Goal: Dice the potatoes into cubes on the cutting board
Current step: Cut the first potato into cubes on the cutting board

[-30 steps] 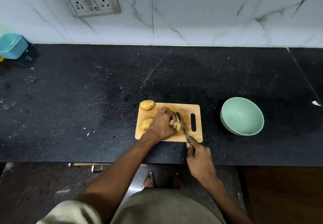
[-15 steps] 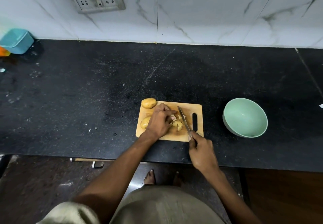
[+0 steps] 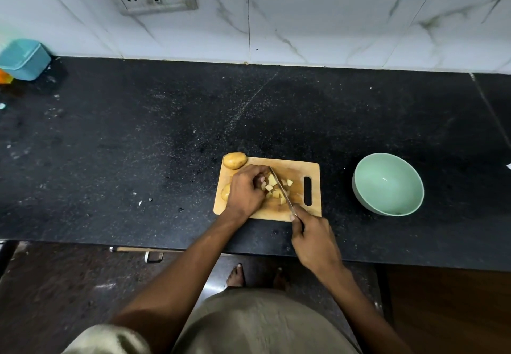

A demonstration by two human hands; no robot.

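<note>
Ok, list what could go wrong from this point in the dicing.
The left hand holds the potato pieces right beside the knife blade, so a slip could nick its fingers. The whole potato overhangs the cutting board corner and may roll off. Loose cubes could scatter past the blade.

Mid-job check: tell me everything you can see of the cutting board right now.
The cutting board is a light wooden rectangle with rounded corners and a slot handle at its right end, lying flat near the counter's front edge. A whole potato sits at its far left corner, another shows partly behind the left hand, which rests over cut potato cubes. The knife, gripped by the right hand, slants across the cubes.
</note>
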